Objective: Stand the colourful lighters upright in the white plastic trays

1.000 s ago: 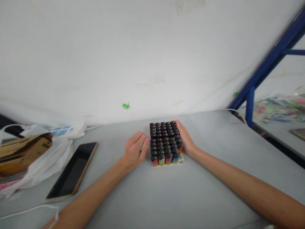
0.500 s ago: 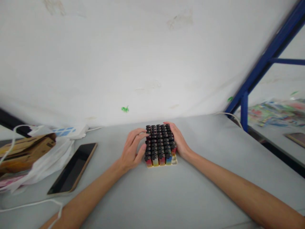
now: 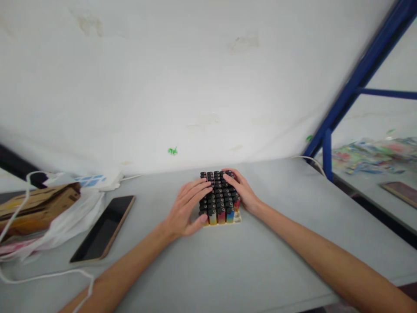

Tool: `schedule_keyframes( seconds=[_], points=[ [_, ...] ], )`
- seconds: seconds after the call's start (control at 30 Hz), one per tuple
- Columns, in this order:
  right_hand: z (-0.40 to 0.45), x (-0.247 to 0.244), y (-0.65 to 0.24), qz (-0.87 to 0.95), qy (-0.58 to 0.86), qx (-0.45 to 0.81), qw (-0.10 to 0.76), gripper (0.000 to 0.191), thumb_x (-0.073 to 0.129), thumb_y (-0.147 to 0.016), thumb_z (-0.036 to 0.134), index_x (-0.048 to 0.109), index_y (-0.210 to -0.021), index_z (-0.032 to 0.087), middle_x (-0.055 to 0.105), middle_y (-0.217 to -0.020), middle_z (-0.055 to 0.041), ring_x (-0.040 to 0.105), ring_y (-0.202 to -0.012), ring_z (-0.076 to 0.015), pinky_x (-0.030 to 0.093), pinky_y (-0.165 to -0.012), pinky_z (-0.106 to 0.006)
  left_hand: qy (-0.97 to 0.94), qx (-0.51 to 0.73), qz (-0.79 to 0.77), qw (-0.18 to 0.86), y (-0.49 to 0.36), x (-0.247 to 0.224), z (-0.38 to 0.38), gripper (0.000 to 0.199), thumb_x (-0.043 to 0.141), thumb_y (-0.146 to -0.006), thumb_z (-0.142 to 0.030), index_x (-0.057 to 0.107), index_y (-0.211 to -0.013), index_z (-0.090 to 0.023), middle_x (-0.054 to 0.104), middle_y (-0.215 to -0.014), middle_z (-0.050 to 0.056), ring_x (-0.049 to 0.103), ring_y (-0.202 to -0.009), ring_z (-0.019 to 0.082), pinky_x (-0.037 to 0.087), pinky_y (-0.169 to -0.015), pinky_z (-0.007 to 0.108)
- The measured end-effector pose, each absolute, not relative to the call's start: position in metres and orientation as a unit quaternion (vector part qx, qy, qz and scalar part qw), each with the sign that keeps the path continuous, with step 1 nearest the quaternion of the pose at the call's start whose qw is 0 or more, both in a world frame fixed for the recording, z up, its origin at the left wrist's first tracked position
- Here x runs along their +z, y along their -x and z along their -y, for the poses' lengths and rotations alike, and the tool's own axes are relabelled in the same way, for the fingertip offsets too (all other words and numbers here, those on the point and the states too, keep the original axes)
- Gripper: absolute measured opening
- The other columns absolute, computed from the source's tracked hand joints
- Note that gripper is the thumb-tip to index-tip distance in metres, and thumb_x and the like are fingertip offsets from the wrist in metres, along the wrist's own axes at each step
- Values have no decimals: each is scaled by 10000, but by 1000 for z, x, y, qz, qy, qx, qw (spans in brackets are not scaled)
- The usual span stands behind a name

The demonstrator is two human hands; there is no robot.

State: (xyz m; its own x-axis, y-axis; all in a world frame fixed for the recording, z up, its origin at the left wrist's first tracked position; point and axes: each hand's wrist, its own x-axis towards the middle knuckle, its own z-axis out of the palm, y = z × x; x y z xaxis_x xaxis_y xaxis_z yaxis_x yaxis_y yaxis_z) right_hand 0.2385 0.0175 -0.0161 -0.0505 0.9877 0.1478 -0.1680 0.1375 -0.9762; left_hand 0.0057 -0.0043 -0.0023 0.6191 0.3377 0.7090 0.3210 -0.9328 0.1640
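Observation:
Rows of colourful lighters with black tops (image 3: 221, 203) stand upright in a pale tray (image 3: 237, 219) on the grey table. At the tray's near right corner a few slots hold no lighter. My left hand (image 3: 189, 206) lies over the left side of the lighters, its fingers spread across their tops and its thumb at the near left corner. On the right side, my right hand (image 3: 243, 191) rests against the block, with one finger over the tops and another round the far right corner. Neither hand has lifted a lighter.
A phone (image 3: 103, 228) lies at the left, beside a white plastic bag (image 3: 70, 219) and a brown cardboard packet (image 3: 42, 208). A white cable (image 3: 48, 276) crosses the near left. Behind is a white wall; a blue metal frame (image 3: 327, 152) stands right.
My left hand has moved right, further over the lighters, with its thumb now at the near corner. A finger of my right hand has come onto the tops. The view has shifted slightly.

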Motion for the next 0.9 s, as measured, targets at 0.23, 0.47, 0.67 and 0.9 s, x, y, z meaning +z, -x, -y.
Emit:
schedule_keyframes(
  seconds=[0.23,0.47,0.67,0.9],
  points=[
    [-23,-7,-251,533,393,524,535,358,757,-766,450,713,-1041,224,740,-1038,-22,641,-1002,-229,461,-976,-375,-910,370,-184,-26,-22,1,15,745,718,-885,-361,409,-1546,-215,567,-1490,177,457,-1447,358,369,-1197,626],
    [-40,-11,-265,571,393,468,547,391,813,-710,463,690,-988,216,728,-933,-12,646,-911,-209,486,-906,-370,-906,382,-177,-34,-24,0,15,753,805,-861,-360,463,-1517,-223,625,-1429,167,478,-1438,336,454,-1165,585],
    [-44,-7,-281,614,374,460,521,388,812,-711,457,707,-994,213,722,-904,-3,635,-854,-187,496,-890,-359,-909,381,-166,-42,-23,-2,14,793,837,-829,-378,466,-1509,-206,621,-1427,180,472,-1441,341,475,-1152,574],
    [-44,-2,-300,620,376,469,504,425,817,-694,473,716,-1013,211,746,-935,-10,654,-884,-195,497,-919,-367,-905,381,-183,-52,-23,-2,18,762,821,-844,-402,478,-1499,-217,639,-1402,172,535,-1390,325,489,-1139,554]
  ],
)
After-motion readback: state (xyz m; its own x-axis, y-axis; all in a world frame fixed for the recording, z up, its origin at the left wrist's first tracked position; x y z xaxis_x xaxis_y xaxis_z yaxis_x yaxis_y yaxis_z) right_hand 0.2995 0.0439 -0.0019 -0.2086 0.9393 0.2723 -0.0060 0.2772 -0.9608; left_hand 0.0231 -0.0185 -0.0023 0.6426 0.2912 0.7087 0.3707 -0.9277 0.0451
